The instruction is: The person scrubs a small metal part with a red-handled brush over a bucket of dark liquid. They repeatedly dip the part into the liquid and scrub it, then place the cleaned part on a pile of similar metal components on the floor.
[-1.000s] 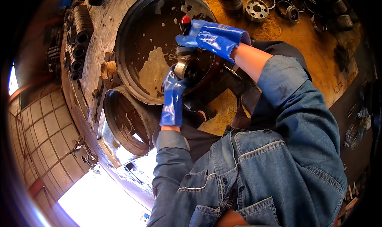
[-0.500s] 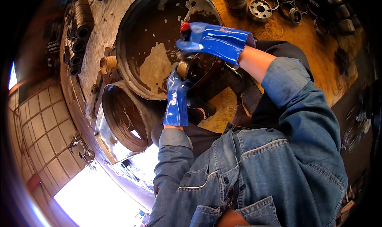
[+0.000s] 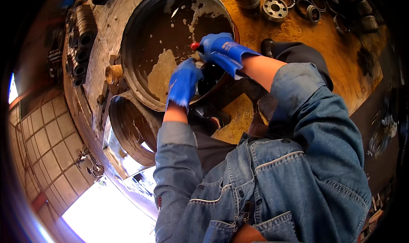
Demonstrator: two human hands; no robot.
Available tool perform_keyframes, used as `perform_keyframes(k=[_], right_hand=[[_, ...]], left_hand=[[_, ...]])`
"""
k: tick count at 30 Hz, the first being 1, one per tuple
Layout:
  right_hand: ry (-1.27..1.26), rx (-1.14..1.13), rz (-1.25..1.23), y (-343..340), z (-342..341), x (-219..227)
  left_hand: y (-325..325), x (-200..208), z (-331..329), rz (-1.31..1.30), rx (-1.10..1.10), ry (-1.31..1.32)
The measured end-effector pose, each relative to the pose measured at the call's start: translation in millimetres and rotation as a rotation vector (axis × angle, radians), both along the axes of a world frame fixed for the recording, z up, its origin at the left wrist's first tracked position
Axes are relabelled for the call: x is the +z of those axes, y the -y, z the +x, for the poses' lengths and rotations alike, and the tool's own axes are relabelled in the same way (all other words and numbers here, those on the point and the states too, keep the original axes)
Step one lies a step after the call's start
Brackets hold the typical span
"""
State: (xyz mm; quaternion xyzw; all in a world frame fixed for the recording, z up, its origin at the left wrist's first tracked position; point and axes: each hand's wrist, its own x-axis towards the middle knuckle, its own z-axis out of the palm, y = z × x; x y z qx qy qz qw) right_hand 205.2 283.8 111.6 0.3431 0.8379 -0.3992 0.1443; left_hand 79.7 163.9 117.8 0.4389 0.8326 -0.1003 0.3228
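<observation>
Head view shows our blue-gloved right hand (image 3: 223, 51) clenched around a red-ended handle (image 3: 195, 46), our left hand (image 3: 184, 80) grasping a metal ring (image 3: 199, 64) over a round basin (image 3: 126, 59) of brown liquid (image 3: 179, 34).

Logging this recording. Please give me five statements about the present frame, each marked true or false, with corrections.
1. The right hand, in a shiny blue glove, grips a red-tipped black handle. True.
2. The left hand is bare and holds nothing. False: the left hand wears a blue glove and holds a round hollow metal part.
3. Pale foam patches float on brown liquid in a large round dark basin. True.
4. The hollow brown cylinder stands inside the basin. False: the hollow brown cylinder lies outside it, toward the picture's lower left.
5. A round grey metal disc with holes lies to the basin's right. True.
</observation>
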Motion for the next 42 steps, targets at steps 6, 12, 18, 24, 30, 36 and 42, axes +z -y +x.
perform_keyframes(k=[6, 12, 18, 24, 30, 36, 42], right_hand=[[0.098, 0.127, 0.075, -10.8, -5.9, 4.1], [-0.618, -0.283, -0.134, -19.8, 36.0, 11.7], [-0.494, 0.054, -0.16, 12.2, 17.4, 20.1], [-0.56, -0.062, -0.06, -10.3, 27.8, -30.6], [-0.451, -0.197, -0.015, -7.2, 5.3, -26.5], [-0.323, -0.135, -0.154, 14.7, 2.0, -20.3], [-0.279, -0.055, -0.281, 22.6, 21.6, 12.3]], left_hand=[[8.6, 2.2, 1.5, 0.22, -0.291, -0.092], [65.8, -20.6, -13.1, 0.371, 0.088, 0.052], [98.2, -29.5, 3.5, 0.399, 0.264, 0.105], [82.5, -15.5, 8.2, 0.455, 0.302, 0.249], [80.3, -21.9, -12.9, 0.327, 0.087, 0.138], [63.4, -7.7, -48.4, 0.305, -0.542, -0.133], [112.8, -10.1, -35.2, 0.553, 0.72, 0.259]])
